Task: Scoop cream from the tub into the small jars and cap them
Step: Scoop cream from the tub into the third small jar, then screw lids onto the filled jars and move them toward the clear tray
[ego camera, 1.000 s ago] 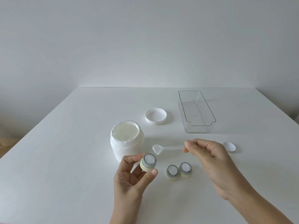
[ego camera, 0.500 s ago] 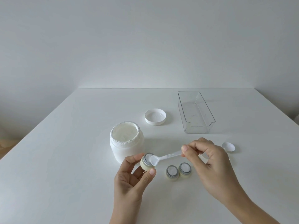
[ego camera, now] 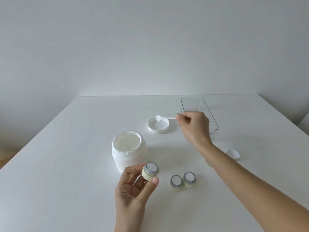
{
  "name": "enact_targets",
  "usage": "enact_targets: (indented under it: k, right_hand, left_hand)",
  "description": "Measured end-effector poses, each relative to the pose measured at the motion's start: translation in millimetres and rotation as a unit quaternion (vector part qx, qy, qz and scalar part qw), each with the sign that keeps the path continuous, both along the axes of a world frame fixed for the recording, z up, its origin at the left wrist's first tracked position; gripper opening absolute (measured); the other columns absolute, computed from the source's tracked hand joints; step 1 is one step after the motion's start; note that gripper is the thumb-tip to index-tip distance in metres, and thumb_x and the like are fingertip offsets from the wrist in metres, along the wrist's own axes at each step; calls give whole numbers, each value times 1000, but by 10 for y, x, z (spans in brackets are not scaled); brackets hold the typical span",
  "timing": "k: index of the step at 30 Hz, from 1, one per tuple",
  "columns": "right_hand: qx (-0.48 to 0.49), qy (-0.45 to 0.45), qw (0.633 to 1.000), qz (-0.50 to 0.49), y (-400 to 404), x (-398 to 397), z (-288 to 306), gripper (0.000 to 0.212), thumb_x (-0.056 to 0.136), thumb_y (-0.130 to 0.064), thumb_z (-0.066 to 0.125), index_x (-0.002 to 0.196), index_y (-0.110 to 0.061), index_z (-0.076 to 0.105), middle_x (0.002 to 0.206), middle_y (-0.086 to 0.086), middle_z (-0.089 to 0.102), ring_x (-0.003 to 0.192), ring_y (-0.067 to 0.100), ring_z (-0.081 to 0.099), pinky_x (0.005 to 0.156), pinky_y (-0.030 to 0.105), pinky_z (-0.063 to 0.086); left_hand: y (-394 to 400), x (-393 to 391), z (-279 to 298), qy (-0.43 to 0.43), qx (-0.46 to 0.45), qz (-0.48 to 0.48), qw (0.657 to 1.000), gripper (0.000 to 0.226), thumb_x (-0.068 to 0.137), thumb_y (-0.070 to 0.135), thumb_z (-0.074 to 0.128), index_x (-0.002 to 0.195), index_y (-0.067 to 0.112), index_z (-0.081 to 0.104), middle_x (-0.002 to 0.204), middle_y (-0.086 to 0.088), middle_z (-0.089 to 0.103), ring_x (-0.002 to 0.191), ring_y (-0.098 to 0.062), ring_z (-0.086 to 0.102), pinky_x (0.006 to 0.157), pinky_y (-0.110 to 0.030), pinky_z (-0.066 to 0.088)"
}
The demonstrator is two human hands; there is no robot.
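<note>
My left hand (ego camera: 133, 186) grips a filled small jar (ego camera: 150, 170) just in front of the open cream tub (ego camera: 128, 151). My right hand (ego camera: 194, 127) pinches the spatula (ego camera: 164, 117), its tip over the tub's lid (ego camera: 158, 125) behind the tub. Two more jars (ego camera: 183, 181) stand right of the tub.

Your left hand (ego camera: 133, 190) holds a small cream-filled jar (ego camera: 150, 170) tilted between thumb and fingertips, just in front of the open white tub (ego camera: 128, 153), which is full of cream. Your right hand (ego camera: 194, 127) pinches the handle of a clear plastic spatula (ego camera: 165, 117); its cream-smeared tip is over the upturned tub lid (ego camera: 158, 125), though contact is unclear. Two more filled jars (ego camera: 183, 181) stand touching each other on the white table (ego camera: 66, 164). A small white cap (ego camera: 233, 154) lies beyond your right forearm, and a clear rectangular tray (ego camera: 212, 118) sits behind your right hand.
</note>
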State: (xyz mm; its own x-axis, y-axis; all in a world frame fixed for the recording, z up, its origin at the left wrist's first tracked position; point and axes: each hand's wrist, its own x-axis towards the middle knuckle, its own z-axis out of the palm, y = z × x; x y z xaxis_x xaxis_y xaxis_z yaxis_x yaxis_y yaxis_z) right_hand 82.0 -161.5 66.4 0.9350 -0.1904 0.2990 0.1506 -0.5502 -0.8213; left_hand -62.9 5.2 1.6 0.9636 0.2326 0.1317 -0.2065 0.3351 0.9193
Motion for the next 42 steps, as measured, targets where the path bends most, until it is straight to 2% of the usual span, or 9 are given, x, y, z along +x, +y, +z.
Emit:
enact_targets:
  k: [6, 16, 20, 25, 29, 31, 35, 39, 42]
  right_hand:
    - [-100, 47, 994, -27, 249, 419, -150, 49, 91, -8, 51, 49, -10, 26, 48, 5, 29, 48, 21, 27, 41, 26, 21]
    - [-134, 161, 978, 2, 299, 518, -233, 26, 85, 3, 49, 62, -7, 42, 76, 14, 57, 68, 32, 63, 53, 31, 50]
    - [-160, 189, 969, 10, 283, 426, -194, 27, 82, 11, 49, 62, -6, 40, 66, 9, 44, 52, 32, 57, 44, 27, 48]
    - [-120, 61, 989, 57, 18, 77, -49, 23, 84, 7, 47, 61, 2, 50, 64, 11, 54, 51, 34, 66, 44, 40, 57]
    - [-124, -15, 991, 51, -457, -293, 44, 26, 82, -16, 67, 59, -8, 56, 41, -5, 51, 41, 10, 43, 47, 13, 42]
    - [-150, -22, 988, 34, -738, -468, 33, 34, 84, -19, 65, 56, -7, 48, 40, -3, 41, 45, 13, 33, 48, 17, 32]
    - [-183, 32, 982, 31, -1128, -750, -154, 28, 89, -14, 54, 67, -2, 43, 59, 14, 51, 55, 18, 37, 52, 32, 33]
    - [-246, 69, 960, 116, -1196, -892, -309, 8, 88, -25, 60, 88, -21, 53, 90, -10, 56, 88, 12, 45, 70, 17, 36]
    - [-328, 87, 926, 164, -1141, -837, -395, 31, 92, -33, 56, 122, -27, 51, 120, -14, 51, 111, 10, 39, 92, 21, 27]
  left_hand:
    - [0, 1, -21, 3, 5, -18, 1000, 32, 62, -3, 78, 84, 19, 71, 96, -20, 75, 87, -29, 75, 69, -22, 56]
    - [-9, 6, -15, 10, -6, -27, 1000, 38, 53, 15, 86, 88, 17, 71, 100, -18, 75, 92, -34, 74, 71, -23, 57]
    - [-17, 5, -19, 12, -3, -28, 1000, 38, 53, 16, 86, 88, 18, 71, 99, -14, 75, 92, -34, 74, 70, -24, 57]
    - [-72, 34, 1, 13, -19, -41, 999, 38, 56, 16, 85, 91, 18, 70, 98, -10, 76, 95, -35, 74, 72, -23, 57]
    - [-153, 147, 113, -15, -18, -85, 996, 35, 65, 16, 83, 96, 20, 69, 102, -8, 76, 101, -32, 72, 78, -22, 56]
    - [-207, 233, 161, -19, -6, -97, 995, 35, 67, 18, 83, 99, 18, 68, 103, -8, 76, 103, -31, 72, 78, -22, 55]
    - [-331, 380, 180, -14, 6, -106, 994, 38, 67, 21, 83, 100, 16, 66, 103, -8, 75, 103, -32, 71, 78, -22, 55]
    - [-393, 438, 138, -13, 8, -111, 994, 36, 67, 22, 83, 99, 18, 66, 103, -6, 75, 104, -31, 71, 79, -23, 55]
    - [-380, 436, 108, -8, 7, -114, 993, 37, 67, 21, 83, 99, 18, 66, 104, -8, 74, 105, -33, 70, 79, -24, 55]
